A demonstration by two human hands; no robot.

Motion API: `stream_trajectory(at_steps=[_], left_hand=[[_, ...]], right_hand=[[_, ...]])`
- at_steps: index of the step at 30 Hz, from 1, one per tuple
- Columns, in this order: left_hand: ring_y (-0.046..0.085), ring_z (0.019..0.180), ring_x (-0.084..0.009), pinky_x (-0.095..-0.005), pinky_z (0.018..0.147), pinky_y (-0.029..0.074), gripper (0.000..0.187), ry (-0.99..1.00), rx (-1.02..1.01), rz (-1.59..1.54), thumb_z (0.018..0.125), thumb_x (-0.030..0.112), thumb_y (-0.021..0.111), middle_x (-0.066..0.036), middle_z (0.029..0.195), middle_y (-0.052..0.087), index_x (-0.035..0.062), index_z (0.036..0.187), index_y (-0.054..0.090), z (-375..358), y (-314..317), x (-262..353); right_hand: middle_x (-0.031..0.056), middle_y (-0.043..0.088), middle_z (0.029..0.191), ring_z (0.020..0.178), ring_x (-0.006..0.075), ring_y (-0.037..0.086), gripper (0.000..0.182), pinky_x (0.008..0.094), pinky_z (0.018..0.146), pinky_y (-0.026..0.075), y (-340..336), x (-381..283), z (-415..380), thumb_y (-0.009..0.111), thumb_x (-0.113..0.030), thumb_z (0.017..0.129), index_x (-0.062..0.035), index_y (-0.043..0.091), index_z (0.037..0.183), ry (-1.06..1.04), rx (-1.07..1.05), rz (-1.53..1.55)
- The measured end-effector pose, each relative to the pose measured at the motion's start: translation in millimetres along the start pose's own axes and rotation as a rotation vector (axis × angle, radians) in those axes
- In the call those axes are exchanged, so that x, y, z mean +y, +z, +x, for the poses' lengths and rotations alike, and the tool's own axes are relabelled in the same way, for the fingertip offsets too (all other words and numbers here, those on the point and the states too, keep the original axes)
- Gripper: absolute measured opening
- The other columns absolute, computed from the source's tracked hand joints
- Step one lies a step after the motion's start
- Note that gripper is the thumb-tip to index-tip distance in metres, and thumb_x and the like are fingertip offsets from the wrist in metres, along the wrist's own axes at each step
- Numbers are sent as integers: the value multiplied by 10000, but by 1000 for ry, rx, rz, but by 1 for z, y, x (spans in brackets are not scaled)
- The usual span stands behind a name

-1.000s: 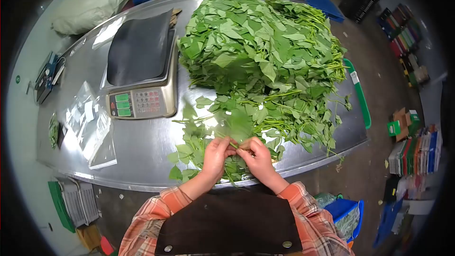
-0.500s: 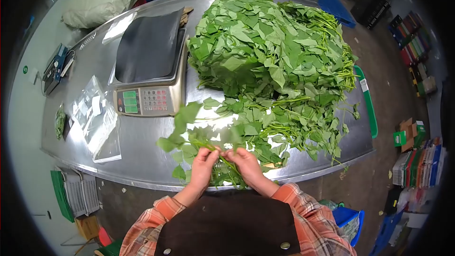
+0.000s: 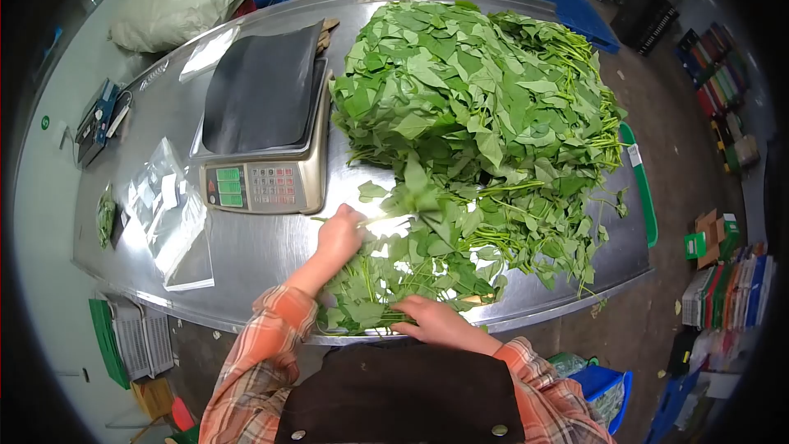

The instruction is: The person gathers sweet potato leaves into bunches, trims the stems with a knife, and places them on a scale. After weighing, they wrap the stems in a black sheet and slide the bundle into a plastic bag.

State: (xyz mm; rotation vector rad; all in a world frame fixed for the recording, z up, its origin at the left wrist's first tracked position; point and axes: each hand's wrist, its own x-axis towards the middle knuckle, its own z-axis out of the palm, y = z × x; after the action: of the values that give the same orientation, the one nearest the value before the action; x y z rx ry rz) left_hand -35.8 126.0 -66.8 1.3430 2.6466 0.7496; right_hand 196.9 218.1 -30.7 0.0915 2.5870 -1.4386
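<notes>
My left hand (image 3: 340, 235) is closed around a leafy green stem above the table, left of the greens. The stem's cut end pokes out on the left, and its leaves (image 3: 417, 197) are smeared by motion on the right. Down by the front edge, my right hand (image 3: 436, 321) has its fingers pinched on leafy stems (image 3: 367, 311) of a small loose pile; the fingertips are partly hidden among the leaves. Behind lies a large heap of leafy greens (image 3: 460, 82), with looser stems (image 3: 526, 205) spread in front of it.
A digital scale (image 3: 263, 185) with a black sheet (image 3: 261, 86) on its pan stands left of the heap. Clear plastic bags (image 3: 177, 230) and a small green bundle (image 3: 106, 215) lie farther left. A green tray (image 3: 641, 189) is at the right edge of the metal table (image 3: 255, 271).
My hands have parted. The left went up and left with a leafy stem, swinging its leaves to the right; the right dropped to the pile at the front edge.
</notes>
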Motion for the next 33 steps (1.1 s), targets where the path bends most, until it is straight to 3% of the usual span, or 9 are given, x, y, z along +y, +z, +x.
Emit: stream_trajectory(at_steps=[3, 8, 10, 16, 20, 23, 28, 30, 33], left_hand=[[584, 779, -350, -437, 661, 476, 87, -5, -40, 125, 722, 118, 581, -174, 816, 574, 46, 770, 587, 12, 14, -11], [611, 704, -309, -411, 650, 482, 106, -85, -218, 146, 776, 108, 563, -139, 785, 628, 29, 835, 600, 19, 3, -31], [571, 612, -210, -345, 553, 455, 142, -238, -272, -396, 813, 129, 579, -85, 783, 632, 19, 899, 603, 16, -18, -16], [344, 444, -18, -163, 383, 231, 216, -635, -426, -1284, 860, 146, 599, -17, 774, 616, 35, 1041, 560, -32, -60, 58], [351, 448, -19, -169, 387, 235, 176, -684, -391, -1258, 865, 157, 604, 1, 744, 600, 56, 1007, 578, -55, -47, 81], [347, 444, -22, -175, 394, 238, 136, -698, -288, -1288, 881, 186, 583, 15, 693, 571, 65, 942, 596, -63, -21, 80], [427, 530, -62, -193, 466, 335, 128, -707, 59, -1223, 913, 192, 527, 7, 671, 487, 70, 878, 503, -55, 1, 56], [459, 553, -95, -220, 464, 390, 118, -402, 264, -1006, 910, 147, 525, -31, 744, 479, 71, 913, 436, -50, -2, 50], [465, 550, -98, -236, 456, 415, 101, -437, 244, -1233, 907, 106, 516, -42, 766, 469, 68, 892, 424, -53, -36, 76]], right_hand=[[150, 566, 1020, 875, 337, 580, 327, 405, 761, 477, -1, 6, 3, 592, -255, 846, -29, 566, 1081, -202, 270, -34], [98, 589, 961, 807, 211, 593, 239, 310, 721, 485, -22, 4, 10, 574, -195, 871, -22, 596, 1036, 2, 314, 247], [55, 601, 901, 771, 110, 573, 226, 250, 690, 477, -26, 5, 19, 546, -178, 900, -14, 593, 1048, 84, 293, 407], [60, 599, 873, 770, 106, 571, 214, 237, 655, 470, -20, 6, 56, 530, -170, 919, 3, 569, 1039, 116, 362, 1114], [66, 588, 873, 772, 116, 560, 98, 258, 653, 458, -21, 5, 56, 597, -111, 858, -27, 574, 903, 189, 462, 800], [101, 570, 860, 767, 240, 563, 96, 319, 693, 468, -22, 0, 42, 602, -61, 786, -11, 561, 857, -264, 725, 176], [110, 582, 912, 862, 310, 554, 294, 382, 762, 468, -7, -16, 10, 632, -58, 693, -43, 562, 978, -606, 270, -2], [133, 590, 944, 892, 338, 559, 385, 422, 779, 465, -31, -15, -4, 643, -79, 675, -49, 555, 1049, -285, 411, -91], [177, 584, 968, 887, 360, 558, 374, 432, 815, 444, -68, 88, -16, 637, -85, 710, -39, 564, 1074, 297, 763, -447]])
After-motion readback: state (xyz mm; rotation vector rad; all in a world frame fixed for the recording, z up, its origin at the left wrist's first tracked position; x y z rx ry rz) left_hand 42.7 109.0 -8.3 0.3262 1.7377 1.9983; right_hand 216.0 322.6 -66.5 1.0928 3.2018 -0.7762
